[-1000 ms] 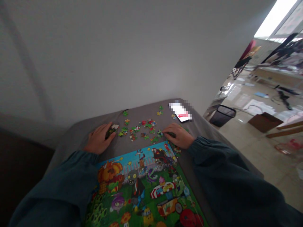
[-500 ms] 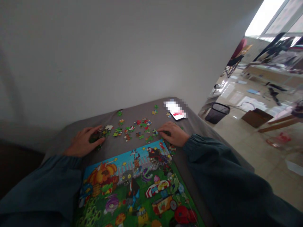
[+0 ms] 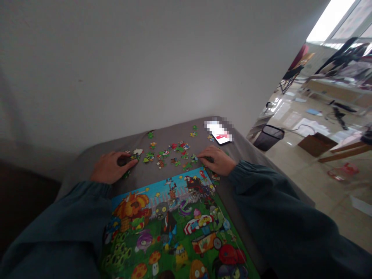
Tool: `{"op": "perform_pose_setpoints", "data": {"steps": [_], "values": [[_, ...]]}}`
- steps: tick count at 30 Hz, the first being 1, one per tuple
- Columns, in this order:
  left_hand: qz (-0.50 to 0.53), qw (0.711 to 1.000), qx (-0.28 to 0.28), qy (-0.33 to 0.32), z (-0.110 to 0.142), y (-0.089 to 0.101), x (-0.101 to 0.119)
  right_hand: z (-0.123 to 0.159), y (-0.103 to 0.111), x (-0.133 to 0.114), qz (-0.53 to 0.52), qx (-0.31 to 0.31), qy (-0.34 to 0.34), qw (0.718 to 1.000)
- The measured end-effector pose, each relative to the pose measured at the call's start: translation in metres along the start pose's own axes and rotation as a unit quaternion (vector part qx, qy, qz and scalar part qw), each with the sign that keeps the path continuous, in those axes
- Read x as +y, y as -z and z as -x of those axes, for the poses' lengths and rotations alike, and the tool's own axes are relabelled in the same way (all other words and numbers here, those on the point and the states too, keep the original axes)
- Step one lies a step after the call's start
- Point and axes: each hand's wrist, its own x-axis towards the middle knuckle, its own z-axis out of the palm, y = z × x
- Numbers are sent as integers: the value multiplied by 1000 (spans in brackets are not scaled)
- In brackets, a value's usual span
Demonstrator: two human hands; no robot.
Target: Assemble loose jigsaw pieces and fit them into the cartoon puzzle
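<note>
A picture puzzle board (image 3: pixel 174 221) with cartoon characters on a green lawn lies in front of me. Loose jigsaw pieces (image 3: pixel 149 157) are scattered beyond its far edge. My left hand (image 3: pixel 109 166) rests on the grey cloth at the left, thumb and index finger apart around a few pieces, some of them partly hidden. A pale piece (image 3: pixel 138 152) lies just past its fingertips. Near the board's far right corner, my right hand (image 3: pixel 217 159) has its fingers curled together. Its tips are beside a small greenish piece (image 3: pixel 194 158); whatever lies between them is hidden.
A lit phone (image 3: pixel 220 133) lies at the far right corner of the cloth-covered table (image 3: pixel 87 159). The wall (image 3: pixel 145 69) rises behind it. On the floor to the right are a black waste bin (image 3: pixel 266 137) and a cardboard box (image 3: pixel 316 146).
My left hand has moved a little right, and its thumb has come nearer the index finger. The right hand stays by the same piece. The whole view has shifted slightly.
</note>
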Motion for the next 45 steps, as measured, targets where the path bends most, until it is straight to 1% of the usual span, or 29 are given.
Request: {"op": "perform_pose_setpoints", "data": {"steps": [3,6,11,15,21,25,27,30,33,38,45], "values": [[-5,1000,13,0,1,-4,3,0,0,0,1,-3,-4,1000],[1,1000,13,-17,0,-4,3,0,0,0,1,-7,-7,1000],[13,997,-9,-74,-2,-2,2,1,1,0,4,-8,-8,1000],[17,994,-27,-103,-1,-2,9,1,2,-1,5,-9,-6,1000],[9,996,-13,-89,5,-8,32,0,2,-1,3,-12,-7,1000],[25,995,-31,-92,6,-7,43,0,2,-1,1,-12,-7,1000],[34,994,-51,-87,6,-4,45,0,2,-2,0,-11,-7,1000],[39,994,-78,-59,7,3,45,0,2,-3,-2,-9,-6,1000],[42,994,-94,-36,8,8,45,-1,3,-3,-2,-7,-7,1000],[47,993,-99,-32,9,12,46,-1,3,-3,0,-8,-5,1000],[42,993,-109,-30,9,9,49,-2,4,-2,0,-10,0,1000]]}}
